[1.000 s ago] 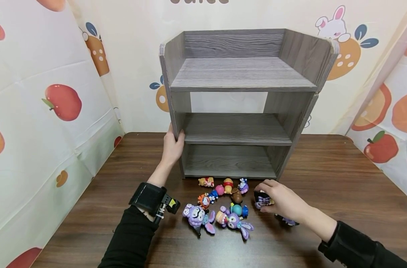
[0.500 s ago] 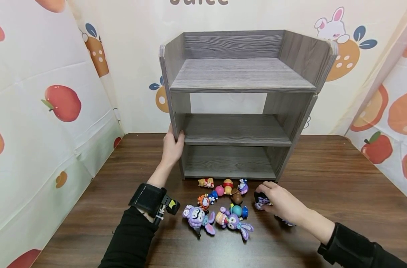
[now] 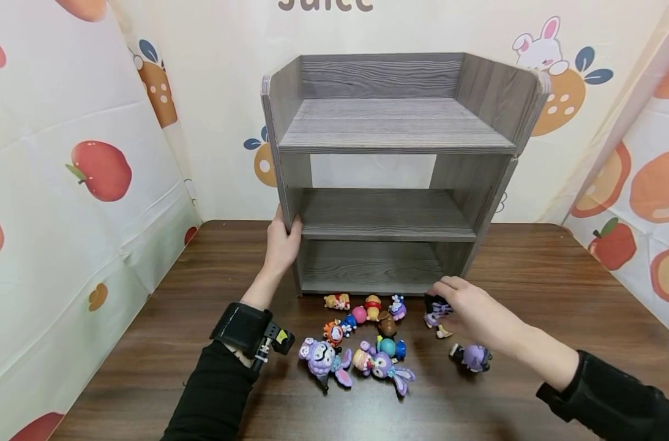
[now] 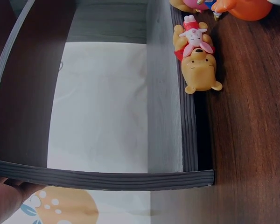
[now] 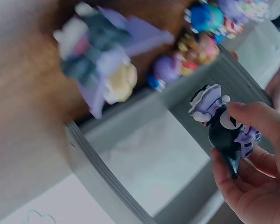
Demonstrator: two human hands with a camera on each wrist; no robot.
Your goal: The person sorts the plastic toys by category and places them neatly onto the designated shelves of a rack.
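Note:
My left hand (image 3: 283, 246) grips the left side panel of the grey wooden shelf unit (image 3: 389, 237); in the left wrist view its fingers (image 4: 9, 183) show behind the panel's edge. With thumb and fingers, my right hand (image 3: 474, 312) holds a small black and purple figurine (image 5: 225, 126) at the shelf's lower right front corner. A purple and black figurine (image 3: 472, 357) lies on the table nearer to me, below that hand. Just left of the right hand, a small yellowish piece (image 3: 443, 332) shows under the held figurine.
Several toy figurines lie grouped before the shelf, among them a yellow bear (image 4: 199, 70), a purple figurine with pink ears (image 3: 324, 358) and a long-eared purple rabbit (image 3: 386, 367). All stand on a brown wooden table (image 3: 224, 251) with printed cloth behind.
My right hand has lifted slightly up and toward the shelf with the black and purple figurine, uncovering the purple and black figurine beneath it. The left hand keeps its grip.

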